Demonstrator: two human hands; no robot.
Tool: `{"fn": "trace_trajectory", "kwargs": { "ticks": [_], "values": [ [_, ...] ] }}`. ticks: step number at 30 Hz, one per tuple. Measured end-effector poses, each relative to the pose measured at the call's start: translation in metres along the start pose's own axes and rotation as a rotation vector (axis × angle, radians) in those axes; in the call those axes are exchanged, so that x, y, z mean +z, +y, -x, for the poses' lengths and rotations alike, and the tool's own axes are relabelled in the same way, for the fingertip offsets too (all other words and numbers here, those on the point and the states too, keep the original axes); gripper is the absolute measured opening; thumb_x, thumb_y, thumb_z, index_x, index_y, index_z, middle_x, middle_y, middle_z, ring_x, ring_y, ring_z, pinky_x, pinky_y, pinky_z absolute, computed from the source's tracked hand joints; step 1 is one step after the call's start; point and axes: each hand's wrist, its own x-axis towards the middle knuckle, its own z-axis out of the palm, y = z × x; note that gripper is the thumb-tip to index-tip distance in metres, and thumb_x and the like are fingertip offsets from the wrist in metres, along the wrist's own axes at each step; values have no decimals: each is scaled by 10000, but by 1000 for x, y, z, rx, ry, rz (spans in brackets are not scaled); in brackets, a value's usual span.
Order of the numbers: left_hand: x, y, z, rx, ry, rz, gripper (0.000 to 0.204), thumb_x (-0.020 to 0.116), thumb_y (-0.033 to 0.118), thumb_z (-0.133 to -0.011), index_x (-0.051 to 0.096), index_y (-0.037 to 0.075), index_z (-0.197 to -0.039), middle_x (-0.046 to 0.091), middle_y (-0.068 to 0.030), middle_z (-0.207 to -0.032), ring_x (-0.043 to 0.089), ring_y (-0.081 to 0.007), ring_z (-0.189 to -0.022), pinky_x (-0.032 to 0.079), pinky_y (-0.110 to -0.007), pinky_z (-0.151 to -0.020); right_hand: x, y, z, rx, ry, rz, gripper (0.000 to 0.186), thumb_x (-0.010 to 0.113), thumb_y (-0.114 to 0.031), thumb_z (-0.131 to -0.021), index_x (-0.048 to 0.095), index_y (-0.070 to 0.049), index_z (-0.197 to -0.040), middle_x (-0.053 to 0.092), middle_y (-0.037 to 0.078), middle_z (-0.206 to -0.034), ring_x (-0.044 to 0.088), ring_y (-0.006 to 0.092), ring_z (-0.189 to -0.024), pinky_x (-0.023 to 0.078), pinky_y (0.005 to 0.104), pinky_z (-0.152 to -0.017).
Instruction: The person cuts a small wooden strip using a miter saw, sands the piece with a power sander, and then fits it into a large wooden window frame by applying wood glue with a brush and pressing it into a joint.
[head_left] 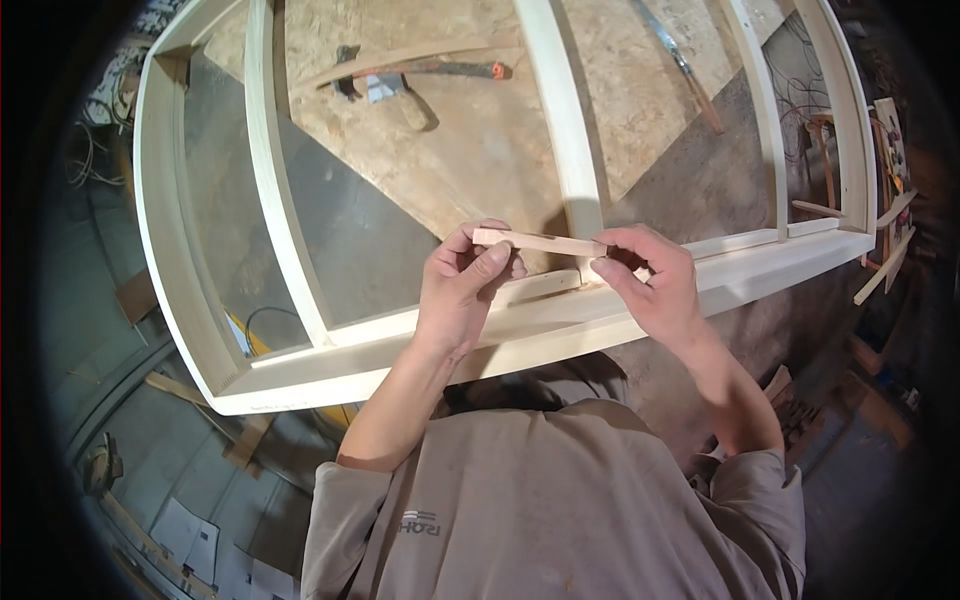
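A short, thin wooden strip (pixel 545 242) is held level between my two hands, above the near rail of a pale wooden frame (pixel 555 325). My left hand (pixel 465 280) pinches its left end between thumb and fingers. At the other end, the thumb and fingertips of my right hand (pixel 650 280) close on the strip. Just beneath it, a middle slat (pixel 567 130) of the frame meets the near rail. A small wooden piece (pixel 540 287) lies along that rail by the joint, partly behind my left hand.
Inside the frame, a hammer (pixel 440 69), a chisel-like tool with a wooden handle (pixel 400 98) and a long thin strip (pixel 410 58) lie on a plywood sheet (pixel 440 150). A narrow metal tool (pixel 672 50) lies farther right. Wood scraps (pixel 885 265) are at the far right.
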Motion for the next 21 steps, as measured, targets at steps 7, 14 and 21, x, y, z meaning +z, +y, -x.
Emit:
{"fn": "trace_trajectory", "kwargs": {
  "ticks": [7, 14, 21],
  "values": [
    [24, -1, -11, 27, -94, 4, 190, 674, 24, -894, 618, 8, -1075, 647, -77, -931, 632, -189, -832, 537, -336, -820, 5, -2, 21, 135, 231, -237, 159, 701, 18, -850, 678, 5, -1007, 670, 24, -883, 595, 69, -766, 498, 226, -682],
    [55, -5, 13, 310, -114, -276, 333, 663, 33, -886, 538, 4, -1193, 609, -101, -1069, 599, -175, -963, 511, -310, -793, 5, -13, 54, 118, 164, -411, 133, 700, -99, -875, 659, 9, -941, 654, 43, -801, 589, 72, -772, 491, 259, -672],
    [142, -90, 21, 275, -422, -263, 211, 583, 201, -996, 573, 6, -1075, 612, -80, -953, 576, -151, -846, 466, -267, -766, -65, 7, 127, 166, 195, -900, 155, 635, -124, -953, 605, 27, -949, 621, 50, -734, 571, 80, -617, 454, 227, -557]
  ]
}}
